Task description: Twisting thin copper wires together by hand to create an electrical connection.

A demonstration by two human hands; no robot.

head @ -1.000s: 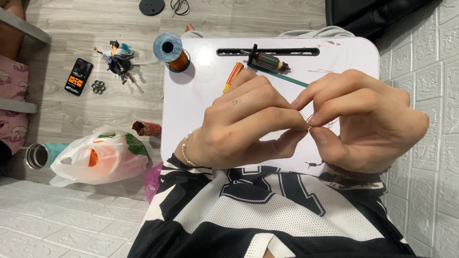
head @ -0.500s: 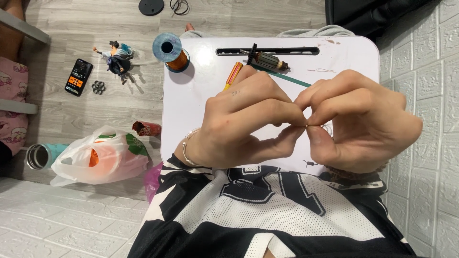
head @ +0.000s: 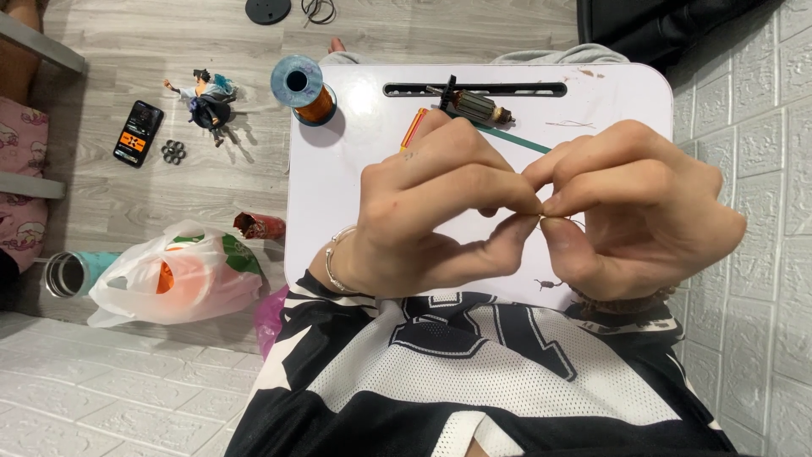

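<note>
Left hand: the left hand (head: pixel 431 211) is curled nearly closed above the white worktop (head: pixel 338 186), thumb and forefinger pinched together on a thin copper wire (head: pixel 545 217); a slim bracelet (head: pixel 331 254) sits on its wrist.
Right hand: the right hand (head: pixel 643 211) is also curled shut, its thumb and forefinger pinching the same wire, so that the fingertips of both hands meet.
Wire: only a short bit shows between the fingertips, held in the air over the middle of the worktop; a fine loose end pokes out toward the right hand.
Under the hands: a small dark scrap (head: pixel 548 284) lies on the worktop near its close edge.
Beyond the hands: a motor rotor (head: pixel 470 104) with copper windings lies across a long slot at the far edge of the worktop; a green stick (head: pixel 520 140) and an orange and yellow tool (head: pixel 413 129) run out from behind the left hand's knuckles.
Worktop corner: a spool of copper wire (head: pixel 303 88) stands at the far left corner.
Floor, left: a small figurine (head: pixel 205 97), a phone (head: pixel 138 132) and a cluster of small metal rings (head: pixel 173 151) lie on the wooden floor; nearer, a white plastic bag (head: pixel 169 275), a crumpled red wrapper (head: pixel 260 225) and a steel bottle (head: pixel 72 272).
Right side: a pale brick-pattern wall (head: pixel 761 127).
Person: a black and white jersey (head: pixel 474 381).
</note>
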